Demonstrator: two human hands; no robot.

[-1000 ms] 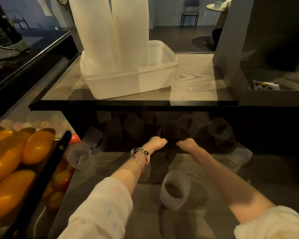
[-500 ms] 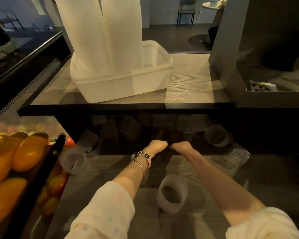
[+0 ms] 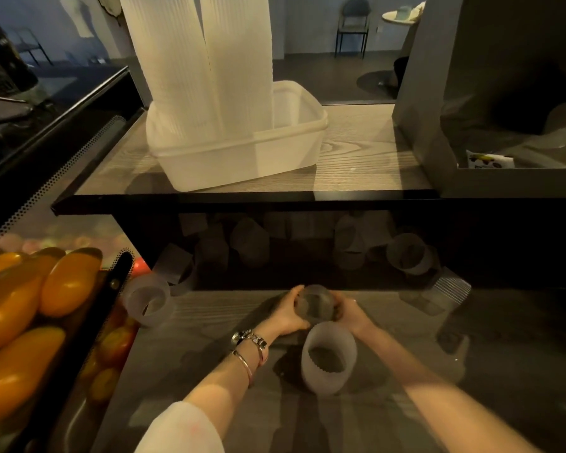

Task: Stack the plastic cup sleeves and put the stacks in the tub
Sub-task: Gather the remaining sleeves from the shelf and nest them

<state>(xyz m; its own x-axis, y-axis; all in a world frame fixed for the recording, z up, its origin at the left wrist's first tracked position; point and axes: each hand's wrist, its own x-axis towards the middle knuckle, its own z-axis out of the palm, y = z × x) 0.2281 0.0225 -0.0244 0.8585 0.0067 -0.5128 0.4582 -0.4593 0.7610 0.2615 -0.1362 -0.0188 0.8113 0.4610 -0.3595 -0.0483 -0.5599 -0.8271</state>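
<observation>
Sleeve (image 3: 315,305), out of the dark recess under the shelf where both fists reached a second ago, is now clasped between left hand (image 3: 286,314) and right hand (image 3: 352,313), ready for stacking on the standing sleeve (image 3: 328,361).

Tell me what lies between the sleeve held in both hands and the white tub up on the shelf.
In the head view, between the held translucent plastic sleeve and the white plastic tub lie loose sleeves in shadow, under the dark shelf edge.
</observation>
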